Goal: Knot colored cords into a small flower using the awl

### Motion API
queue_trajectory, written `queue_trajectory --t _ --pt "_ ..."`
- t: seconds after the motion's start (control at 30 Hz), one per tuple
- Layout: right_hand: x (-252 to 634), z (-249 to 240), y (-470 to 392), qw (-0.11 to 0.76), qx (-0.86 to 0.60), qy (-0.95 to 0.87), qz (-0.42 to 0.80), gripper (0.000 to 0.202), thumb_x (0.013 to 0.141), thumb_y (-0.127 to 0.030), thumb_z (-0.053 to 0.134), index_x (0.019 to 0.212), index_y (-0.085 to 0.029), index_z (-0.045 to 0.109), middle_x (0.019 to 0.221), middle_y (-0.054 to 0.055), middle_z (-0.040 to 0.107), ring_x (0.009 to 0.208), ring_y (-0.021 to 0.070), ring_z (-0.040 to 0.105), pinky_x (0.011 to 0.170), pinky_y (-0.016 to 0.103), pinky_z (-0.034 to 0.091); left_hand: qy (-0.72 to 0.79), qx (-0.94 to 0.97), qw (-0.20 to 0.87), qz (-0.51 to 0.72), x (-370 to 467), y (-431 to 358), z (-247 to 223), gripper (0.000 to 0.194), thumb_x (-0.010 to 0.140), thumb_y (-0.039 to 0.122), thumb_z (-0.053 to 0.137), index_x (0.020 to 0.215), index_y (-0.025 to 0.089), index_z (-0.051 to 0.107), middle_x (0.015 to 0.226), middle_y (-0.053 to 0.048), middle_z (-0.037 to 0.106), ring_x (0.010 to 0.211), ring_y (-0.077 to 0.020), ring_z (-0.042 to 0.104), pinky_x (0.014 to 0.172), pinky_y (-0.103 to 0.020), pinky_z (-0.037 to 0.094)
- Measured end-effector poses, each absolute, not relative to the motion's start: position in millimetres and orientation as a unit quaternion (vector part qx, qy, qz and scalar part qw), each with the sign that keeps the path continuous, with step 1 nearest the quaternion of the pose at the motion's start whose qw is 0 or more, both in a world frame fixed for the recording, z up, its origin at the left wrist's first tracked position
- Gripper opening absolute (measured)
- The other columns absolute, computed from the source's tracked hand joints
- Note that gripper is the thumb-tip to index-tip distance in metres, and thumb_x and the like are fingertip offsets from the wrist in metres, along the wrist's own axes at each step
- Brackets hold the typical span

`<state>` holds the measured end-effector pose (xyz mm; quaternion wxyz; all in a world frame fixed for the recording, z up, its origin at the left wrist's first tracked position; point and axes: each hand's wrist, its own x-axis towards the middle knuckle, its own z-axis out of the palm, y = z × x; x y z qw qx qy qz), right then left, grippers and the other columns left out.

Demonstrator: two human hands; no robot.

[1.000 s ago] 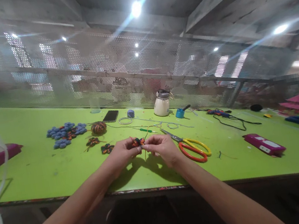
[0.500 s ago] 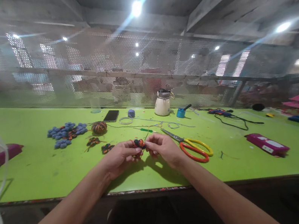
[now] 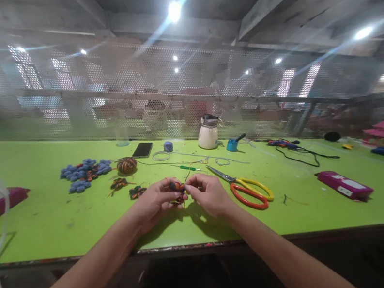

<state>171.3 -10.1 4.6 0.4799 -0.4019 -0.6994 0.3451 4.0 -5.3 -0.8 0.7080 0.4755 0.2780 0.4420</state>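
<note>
Between my hands, above the green table's front part, is a small dark-and-orange yarn piece (image 3: 177, 186). My left hand (image 3: 157, 200) pinches it from the left. The fingers of my right hand (image 3: 205, 192) are closed at its right edge, where a thin yarn strand runs up; what exactly they grip is too small to tell. Just beyond lies a green crochet hook (image 3: 187, 168). Open scissors (image 3: 247, 189) with red and yellow handles rest right of my right hand. Two similar yarn pieces, one orange-brown (image 3: 119, 184) and one dark (image 3: 137, 192), lie left of my left hand.
Blue yarn flowers (image 3: 84, 172), a multicoloured yarn ball (image 3: 127, 165) and a phone (image 3: 142, 150) lie at the left. A white jug (image 3: 208, 134) and a blue pot (image 3: 232, 144) stand behind. Purple power strips (image 3: 345, 185) lie at both sides; a mesh screen (image 3: 169, 93) borders the back.
The yarn piece has turned and shifted slightly left between my fingers, showing more orange. My right hand has moved a little left with it.
</note>
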Motion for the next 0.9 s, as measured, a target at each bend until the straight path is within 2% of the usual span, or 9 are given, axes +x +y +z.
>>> queue_trajectory --t 0.13,0.33,0.47,0.6,0.77,0.9 --pt "171 5 -9 0.493 -0.406 -0.707 0.304 0.016 0.075 -0.031 0.06 0.067 -0.017 0.057 0.061 -0.001 0.053 0.056 0.0114 0.045 0.054 0.025 0.036 0.296 0.54 0.657 0.434 4 -6 1 0.012 0.068 0.017 0.073 0.078 0.014 0.066 0.075 -0.003 0.063 0.072 -0.012 0.057 0.067 -0.025 0.044" --pt "174 8 -9 0.49 -0.369 -0.626 0.48 0.027 0.071 -0.041 0.066 0.068 -0.016 0.055 0.054 -0.004 0.049 0.045 0.0079 0.041 0.045 0.024 0.034 0.301 0.522 0.655 0.455 6 -2 0 0.013 0.068 0.023 0.073 0.077 0.013 0.07 0.079 -0.006 0.066 0.076 -0.014 0.058 0.075 -0.027 0.042" --pt "174 11 -10 0.492 -0.354 -0.583 0.541 0.03 0.069 -0.043 0.068 0.07 -0.015 0.056 0.061 -0.002 0.053 0.051 0.0082 0.046 0.046 0.022 0.037 0.324 0.548 0.609 0.473 6 -3 2 0.013 0.068 0.024 0.072 0.075 0.014 0.069 0.075 -0.004 0.066 0.071 -0.0136 0.056 0.07 -0.026 0.041" --pt "172 13 -11 0.479 -0.369 -0.599 0.525 0.024 0.066 -0.035 0.071 0.069 -0.015 0.057 0.058 -0.002 0.054 0.05 0.0077 0.045 0.047 0.022 0.037 0.338 0.583 0.567 0.473 7 -3 3 0.012 0.069 0.024 0.071 0.072 0.013 0.066 0.069 -0.002 0.063 0.065 -0.0124 0.053 0.064 -0.025 0.039" --pt "172 14 -13 0.487 -0.345 -0.613 0.518 0.019 0.062 -0.027 0.071 0.065 -0.016 0.056 0.057 -0.004 0.053 0.048 0.0072 0.045 0.047 0.022 0.038 0.251 0.528 0.668 0.461 8 -5 3 0.01 0.071 0.018 0.069 0.08 0.014 0.066 0.081 -0.004 0.063 0.077 -0.0145 0.057 0.076 -0.027 0.043" --pt "175 15 -15 0.474 -0.319 -0.615 0.543 0.018 0.063 -0.026 0.071 0.065 -0.016 0.056 0.057 -0.004 0.053 0.046 0.0066 0.046 0.046 0.022 0.038 0.219 0.495 0.727 0.423 6 -11 7 0.011 0.071 0.013 0.068 0.082 0.012 0.068 0.082 -0.005 0.063 0.078 -0.0129 0.058 0.078 -0.025 0.043"
